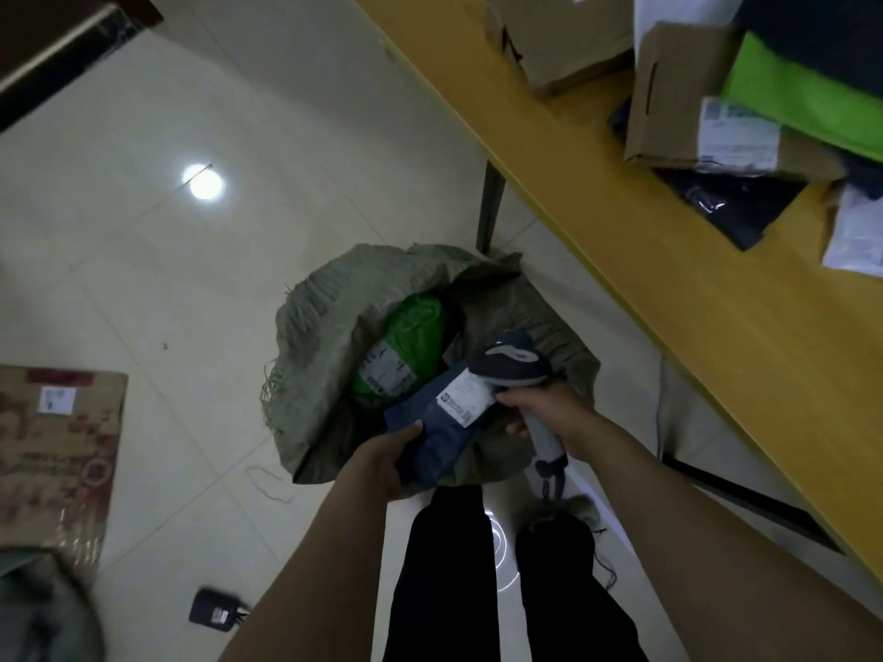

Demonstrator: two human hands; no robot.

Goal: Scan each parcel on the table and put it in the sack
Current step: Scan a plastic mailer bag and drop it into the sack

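Note:
A grey woven sack stands open on the floor with a green parcel inside. Over its mouth my left hand grips the near end of a dark blue soft parcel with a white label. My right hand holds a handheld scanner by its grip, its dark head lying over the parcel's label end. Several more parcels lie on the yellow table at the upper right: brown boxes, a green bag, a dark bag and a white one.
The table's dark leg stands just behind the sack. A flat printed carton lies on the tiled floor at left. A small black device with a cord lies near my feet. My dark trouser legs fill the bottom centre.

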